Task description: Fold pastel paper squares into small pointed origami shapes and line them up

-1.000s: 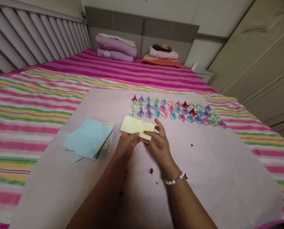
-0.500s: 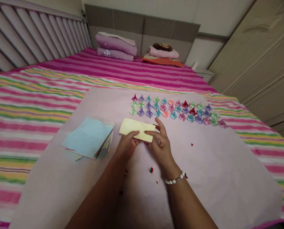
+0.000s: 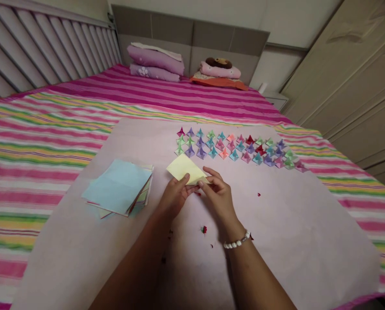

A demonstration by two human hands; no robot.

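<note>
A folded sheet of pale yellow paper is held in the air between both hands. My left hand pinches its lower left edge, thumb on top and fingers beneath. At the lower right corner my right hand grips the paper with thumb and fingers, bending that end; a bracelet of white beads circles this wrist. Just beyond the paper stand rows of small folded paper pieces in green, purple, blue, pink and red. To the left lies a stack of square paper with a light blue sheet on top.
A large pale sheet covers the striped bedspread. Small red scraps and a tiny red flower shape lie near the arms. Folded purple bedding and a pink and orange pile sit by the headboard.
The yellow paper has gone from a flat rectangle to a shape with its right end bent over. My right thumb and fingers have come down and closed on that end.
</note>
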